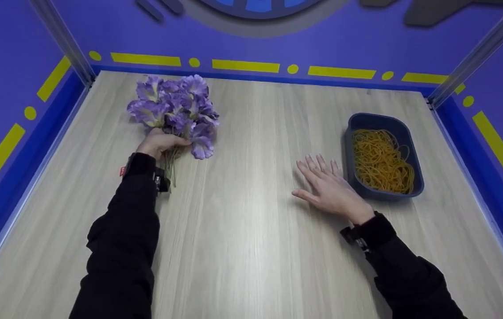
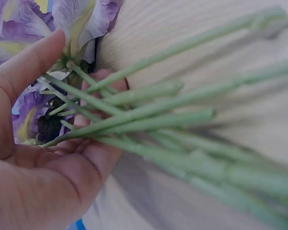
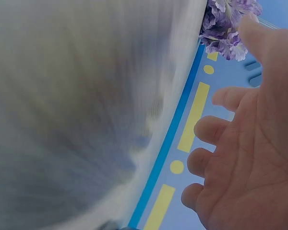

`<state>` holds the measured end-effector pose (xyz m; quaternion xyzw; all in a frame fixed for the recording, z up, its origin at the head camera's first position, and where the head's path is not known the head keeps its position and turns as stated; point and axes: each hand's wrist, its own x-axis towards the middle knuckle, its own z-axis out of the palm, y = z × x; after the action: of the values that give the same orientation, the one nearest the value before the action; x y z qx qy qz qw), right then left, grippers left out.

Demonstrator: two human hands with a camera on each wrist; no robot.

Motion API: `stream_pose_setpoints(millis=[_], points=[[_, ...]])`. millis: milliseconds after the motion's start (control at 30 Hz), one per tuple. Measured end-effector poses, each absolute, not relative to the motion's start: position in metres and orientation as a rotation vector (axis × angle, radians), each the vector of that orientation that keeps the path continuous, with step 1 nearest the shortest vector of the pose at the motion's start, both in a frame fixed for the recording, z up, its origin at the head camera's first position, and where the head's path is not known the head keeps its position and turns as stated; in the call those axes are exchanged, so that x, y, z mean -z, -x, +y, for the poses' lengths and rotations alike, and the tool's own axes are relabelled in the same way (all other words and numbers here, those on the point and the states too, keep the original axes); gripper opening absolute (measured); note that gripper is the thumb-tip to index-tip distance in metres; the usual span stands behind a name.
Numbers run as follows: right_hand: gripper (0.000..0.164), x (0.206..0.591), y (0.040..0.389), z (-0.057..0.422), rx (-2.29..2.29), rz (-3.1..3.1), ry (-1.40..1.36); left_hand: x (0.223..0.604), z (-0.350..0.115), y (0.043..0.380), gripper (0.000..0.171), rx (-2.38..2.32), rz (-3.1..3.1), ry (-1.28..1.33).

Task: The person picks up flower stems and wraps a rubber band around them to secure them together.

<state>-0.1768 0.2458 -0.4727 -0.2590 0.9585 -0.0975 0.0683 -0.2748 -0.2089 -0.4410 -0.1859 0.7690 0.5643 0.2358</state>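
Note:
In the head view my left hand [image 1: 161, 142] grips a bunch of purple flowers [image 1: 176, 104] just below the blooms, at the table's far left. The left wrist view shows the green stems [image 2: 153, 112] crossing one another as they pass between the thumb and the curled fingers [image 2: 93, 167]. The stem ends point back toward the forearm. My right hand [image 1: 329, 188] is spread palm down low over the table, fingers straight and holding nothing. Just to its right stands a dark grey-blue bin [image 1: 349, 153] with yellow-brown rubber bands [image 1: 380, 161] heaped inside.
The pale wood-grain table [image 1: 242, 199] is enclosed by blue panels [image 1: 251, 48] with yellow marks at the back and both sides. Metal posts [image 1: 67, 40] rise at the back corners. Each wrist wears a small dark camera under a black sleeve [image 1: 123, 239].

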Motion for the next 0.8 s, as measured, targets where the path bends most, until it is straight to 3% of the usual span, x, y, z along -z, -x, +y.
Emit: stream_pose_setpoints(millis=[167,233,400,800], points=[[0.086,0.474,0.178,0.240,0.328,2.865,0.790,0.445,-0.208,0.274,0.018,-1.786,1.838,0.588],[0.086,0.473,0.179,0.237,0.341,2.855,0.794,0.446,-0.207,0.274,0.009,-1.885,1.696,0.606],[0.087,0.471,0.180,0.231,0.357,2.836,0.807,0.451,-0.201,0.277,0.008,-2.052,1.467,0.634],[0.090,0.468,0.181,0.224,0.402,2.823,0.795,0.447,-0.173,0.278,0.035,-2.366,1.299,0.741]])
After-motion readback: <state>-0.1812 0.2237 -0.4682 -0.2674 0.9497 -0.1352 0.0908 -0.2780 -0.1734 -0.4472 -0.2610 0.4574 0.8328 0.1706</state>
